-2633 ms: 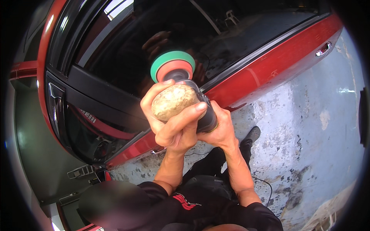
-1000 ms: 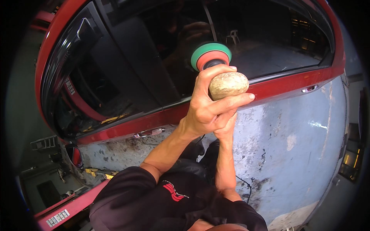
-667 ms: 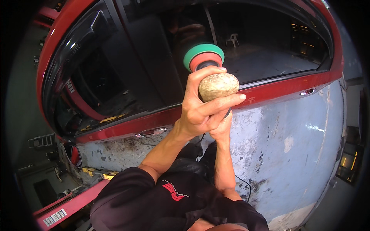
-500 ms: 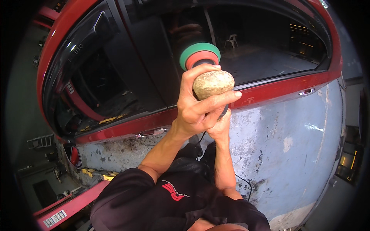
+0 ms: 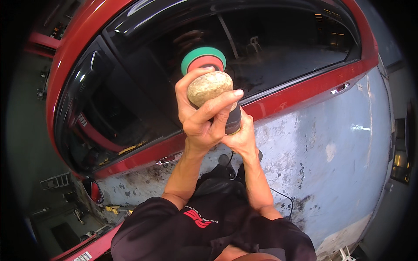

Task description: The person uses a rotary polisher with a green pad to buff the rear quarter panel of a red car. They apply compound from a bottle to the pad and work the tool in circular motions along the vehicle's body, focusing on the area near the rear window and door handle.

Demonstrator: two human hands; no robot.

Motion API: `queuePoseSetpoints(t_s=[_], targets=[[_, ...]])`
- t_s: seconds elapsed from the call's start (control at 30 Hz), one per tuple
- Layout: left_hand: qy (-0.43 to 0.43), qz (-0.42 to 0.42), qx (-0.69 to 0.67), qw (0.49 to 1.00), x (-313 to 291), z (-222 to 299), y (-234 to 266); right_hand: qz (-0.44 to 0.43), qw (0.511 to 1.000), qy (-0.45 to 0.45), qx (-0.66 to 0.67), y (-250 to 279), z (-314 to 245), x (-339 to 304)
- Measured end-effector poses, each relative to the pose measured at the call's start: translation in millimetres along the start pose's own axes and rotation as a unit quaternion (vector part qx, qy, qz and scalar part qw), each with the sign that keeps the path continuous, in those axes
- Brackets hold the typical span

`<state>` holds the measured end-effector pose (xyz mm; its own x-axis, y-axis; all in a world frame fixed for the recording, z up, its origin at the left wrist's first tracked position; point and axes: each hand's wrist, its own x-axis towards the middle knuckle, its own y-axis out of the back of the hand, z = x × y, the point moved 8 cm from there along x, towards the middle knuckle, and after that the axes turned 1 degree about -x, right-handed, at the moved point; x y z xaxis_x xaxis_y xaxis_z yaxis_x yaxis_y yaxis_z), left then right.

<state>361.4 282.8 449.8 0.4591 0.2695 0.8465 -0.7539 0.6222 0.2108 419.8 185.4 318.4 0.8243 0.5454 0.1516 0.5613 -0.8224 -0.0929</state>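
Observation:
Both of my hands hold a polisher (image 5: 210,89) against the dark rear side window (image 5: 283,65) of a red car. Its green foam pad (image 5: 203,52) on a red backing faces the glass; the contact edge is partly hidden behind the tool. My left hand (image 5: 200,122) wraps round the polisher's rounded, worn tan head, with the index finger stretched along its near side. Lower down, my right hand (image 5: 243,135) is closed round the black body. A black cord (image 5: 230,158) hangs below it.
Chrome handles (image 5: 169,159) sit on the red doors, and a side mirror (image 5: 93,191) juts out at left. Beneath lies a worn blue-grey floor (image 5: 322,161). A red beam (image 5: 98,243) runs at lower left. More black cord (image 5: 285,196) lies right of my arm.
The polisher and both hands have moved left along the window. My view has shifted slightly too, and more of the black tool body shows above my right hand.

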Motion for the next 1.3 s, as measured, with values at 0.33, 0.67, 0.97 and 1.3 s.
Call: queuePoseSetpoints(t_s=[0.33, 0.67, 0.97, 1.3], targets=[[0.001, -0.006, -0.015, 1.000, 11.6, 3.8, -39.1, 0.016, 1.000, 0.008, -0.003, 34.3, -5.4, 12.0], [-0.008, -0.033, -0.015, 0.999, 16.7, 7.6, -90.4, 0.033, 0.999, 0.014, 0.002, 80.0, -3.3, 20.2], [0.013, -0.053, -0.064, 0.996, 21.7, 11.0, -146.0, 0.052, 0.998, 0.018, 0.040, 122.9, 8.7, 26.8], [0.002, -0.054, -0.046, 0.998, 26.9, 12.0, -128.9, 0.049, 0.998, 0.007, 0.038, 105.3, 8.6, 24.4]])
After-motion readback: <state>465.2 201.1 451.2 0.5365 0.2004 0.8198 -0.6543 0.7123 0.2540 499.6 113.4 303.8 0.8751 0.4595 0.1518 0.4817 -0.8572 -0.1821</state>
